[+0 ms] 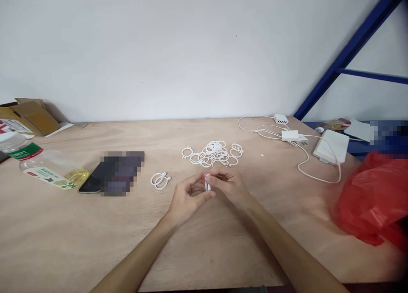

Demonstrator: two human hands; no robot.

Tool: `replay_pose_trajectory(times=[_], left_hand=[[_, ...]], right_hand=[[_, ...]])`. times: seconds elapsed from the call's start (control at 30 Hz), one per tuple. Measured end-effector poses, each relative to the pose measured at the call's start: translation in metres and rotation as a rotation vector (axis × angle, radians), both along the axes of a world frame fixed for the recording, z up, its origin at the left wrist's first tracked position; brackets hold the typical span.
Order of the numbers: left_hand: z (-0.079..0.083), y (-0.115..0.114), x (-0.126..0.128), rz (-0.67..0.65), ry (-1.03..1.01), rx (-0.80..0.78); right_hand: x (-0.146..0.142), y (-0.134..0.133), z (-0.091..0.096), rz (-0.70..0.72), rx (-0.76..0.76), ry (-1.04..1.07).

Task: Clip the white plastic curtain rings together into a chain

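Together, both hands hold a small white plastic curtain ring (208,186) above the wooden table. It is seen nearly edge-on, and the fingers cover much of it. My left hand (185,198) grips it from the left, with the thumb at its lower part. The fingers of my right hand (230,186) are pressed to its upper end from the right. Just beyond the hands lies a loose pile of white curtain rings (215,150). Left of my left hand, two overlapping curtain rings (160,180) lie apart from that pile.
At left are a plastic bottle (47,165), a dark phone (95,176) and a cardboard box (33,114). To the right are a white charger (290,135) with cables, a white box-shaped device (331,146) and a red plastic bag (372,199). A blue metal frame (338,65) borders the table.
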State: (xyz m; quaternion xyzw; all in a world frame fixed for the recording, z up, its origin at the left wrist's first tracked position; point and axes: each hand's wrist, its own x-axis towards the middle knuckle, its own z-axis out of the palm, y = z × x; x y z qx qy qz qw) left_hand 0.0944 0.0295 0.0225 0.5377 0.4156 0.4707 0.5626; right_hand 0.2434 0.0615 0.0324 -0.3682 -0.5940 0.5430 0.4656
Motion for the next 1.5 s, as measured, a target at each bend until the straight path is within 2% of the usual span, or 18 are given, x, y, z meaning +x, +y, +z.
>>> replay_pose_trajectory(times=[0.1,0.2,0.27,0.33,0.4,0.5,0.6,0.73,0.83,0.93,1.0,1.1,1.23,1.33,1.43,1.5], left_hand=[[0.003,-0.001,0.001,-0.035,0.035,0.027],[0.004,-0.001,-0.001,-0.043,0.112,0.042],[0.004,0.000,-0.006,0.004,0.240,0.065],[0.004,0.002,-0.012,0.084,0.443,0.125],[0.003,0.005,-0.019,0.121,0.661,0.215],[0.001,0.007,-0.029,0.060,0.893,0.306],[0.000,0.007,-0.035,0.029,1.015,0.315],[-0.001,0.006,-0.036,0.122,1.091,0.319],[0.001,0.006,-0.033,0.212,1.003,0.343],[0.003,0.007,-0.026,0.268,0.769,0.316],[0.004,0.008,-0.021,0.292,0.584,0.216],[0.004,0.009,-0.016,0.289,0.314,0.057],[0.004,0.008,-0.012,0.286,0.143,0.025],[0.004,0.007,-0.010,0.287,0.078,0.018],[0.005,0.006,-0.009,0.194,0.041,0.035],[0.008,0.005,-0.007,0.121,0.042,0.052]], right_hand=[[0.000,-0.002,0.000,-0.044,0.018,-0.017],[0.001,0.000,-0.002,-0.008,0.001,-0.012],[0.004,0.005,-0.003,0.019,0.009,-0.033],[0.010,0.012,-0.007,-0.051,0.039,-0.086],[0.018,0.021,-0.014,-0.234,0.106,-0.210],[0.029,0.031,-0.029,-0.443,0.267,-0.533],[0.032,0.035,-0.041,-0.446,0.380,-0.803],[0.028,0.033,-0.040,-0.404,0.478,-0.949],[0.028,0.029,-0.028,-0.377,0.486,-0.885],[0.030,0.021,-0.013,-0.351,0.395,-0.750],[0.029,0.014,-0.004,-0.270,0.363,-0.653],[0.021,0.002,0.003,-0.077,0.401,-0.518],[0.005,-0.010,0.004,0.051,0.428,-0.375],[-0.003,-0.013,0.004,0.075,0.256,-0.169],[-0.005,-0.011,0.004,0.123,-0.004,0.033],[-0.005,-0.007,0.003,0.158,-0.107,0.098]])
